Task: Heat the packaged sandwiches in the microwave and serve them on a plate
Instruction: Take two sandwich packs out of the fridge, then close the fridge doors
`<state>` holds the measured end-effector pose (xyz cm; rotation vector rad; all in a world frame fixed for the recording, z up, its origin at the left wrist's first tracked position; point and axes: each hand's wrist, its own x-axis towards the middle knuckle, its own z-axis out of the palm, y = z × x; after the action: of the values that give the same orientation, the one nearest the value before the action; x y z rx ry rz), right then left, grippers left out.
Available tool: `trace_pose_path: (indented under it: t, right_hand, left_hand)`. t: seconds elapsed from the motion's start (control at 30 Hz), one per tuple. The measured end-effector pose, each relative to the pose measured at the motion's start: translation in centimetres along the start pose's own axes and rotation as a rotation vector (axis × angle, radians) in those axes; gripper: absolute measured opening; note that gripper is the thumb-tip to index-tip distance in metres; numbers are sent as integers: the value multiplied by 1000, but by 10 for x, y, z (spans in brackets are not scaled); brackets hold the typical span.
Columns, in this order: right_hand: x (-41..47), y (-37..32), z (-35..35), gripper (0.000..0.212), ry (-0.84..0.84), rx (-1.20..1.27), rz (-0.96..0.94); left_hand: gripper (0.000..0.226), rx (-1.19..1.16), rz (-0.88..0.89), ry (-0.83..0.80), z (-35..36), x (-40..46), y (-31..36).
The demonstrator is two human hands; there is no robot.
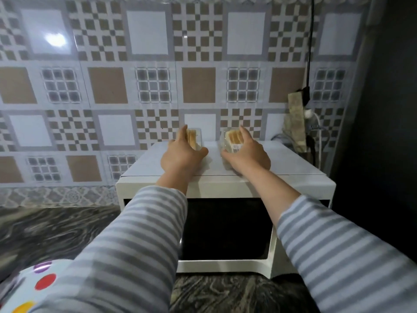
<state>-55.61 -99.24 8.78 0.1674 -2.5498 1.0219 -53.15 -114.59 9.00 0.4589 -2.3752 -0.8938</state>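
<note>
White and boxy, a microwave (225,186) stands on a dark marbled countertop (56,231) against a patterned tile wall (146,86), its dark glass door closed. Two packaged sandwiches sit on its flat top, toward the back edge and near the middle, a clear gap between them. The person reaches both arms forward in grey-and-white striped sleeves (126,249). The left hand (180,158) curls around the left sandwich pack (193,139), fingers on its far side and thumb on the near side, grasping it. The right hand (248,155) wraps the right sandwich pack (233,140), which shows a white barcode label; fingers lie over its right side and thumb along its left. By the microwave's back right corner, black and white cables (312,141) hang near a wall fitting.
</note>
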Motion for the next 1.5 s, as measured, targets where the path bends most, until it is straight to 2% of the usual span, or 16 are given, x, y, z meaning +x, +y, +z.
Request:
trace_pose_path:
  t: [0.37, 0.47, 0.63, 0.73, 0.9, 1.17, 1.3, 1.5]
  right_hand:
    - [7, -1, 0, 86, -58, -16, -7]
    - [1, -2, -11, 81, -90, -49, -13]
    - [-38, 12, -33, 56, -50, -118, -81]
    - [-74, 23, -46, 54, -59, -212, -99]
    - [-158, 51, -64, 52, -121, -338, -130]
    - [-319, 113, -76, 32, -356, -392, -34]
    - [-392, 134, -90, 32, -401, -428, 15]
    - [-497, 154, -109, 29, -390, -473, 127]
  left_hand:
    - [86, 62, 58, -56, -2, 6, -3]
    - [80, 93, 94, -31, -8, -4, -1]
    - [67, 91, 133, 2, -18, -46, -2]
    - [75, 159, 139, -20, -28, -84, 0]
    - [68, 258, 152, 1, -44, -173, -1]
    - [52, 344, 16, -266, -40, -344, -38]
    - [44, 372, -20, -424, -44, -423, -54]
    - [39, 340, 31, -603, -53, -522, -69]
